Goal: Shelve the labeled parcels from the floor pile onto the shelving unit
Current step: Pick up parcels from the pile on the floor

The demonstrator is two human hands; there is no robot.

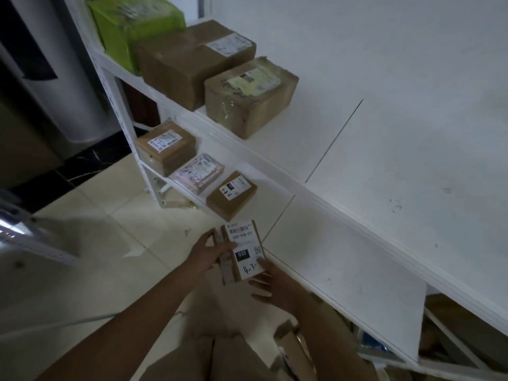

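Note:
A small brown parcel [243,250] with a white shipping label marked "032" and handwritten digits is held in front of the lower shelf [343,265] of the white shelving unit [412,133]. My left hand [209,255] grips its left side with curled fingers. My right hand [270,283] holds its near right corner, thumb on the label. The parcel hovers just off the shelf's front edge.
The lower shelf carries a brown box [165,149], a pink flat packet [199,171] and a small brown box [232,193]. Above stand a green parcel [132,26] and two brown boxes [192,59], [250,94]. Cardboard and parcels [291,345] lie on the floor below.

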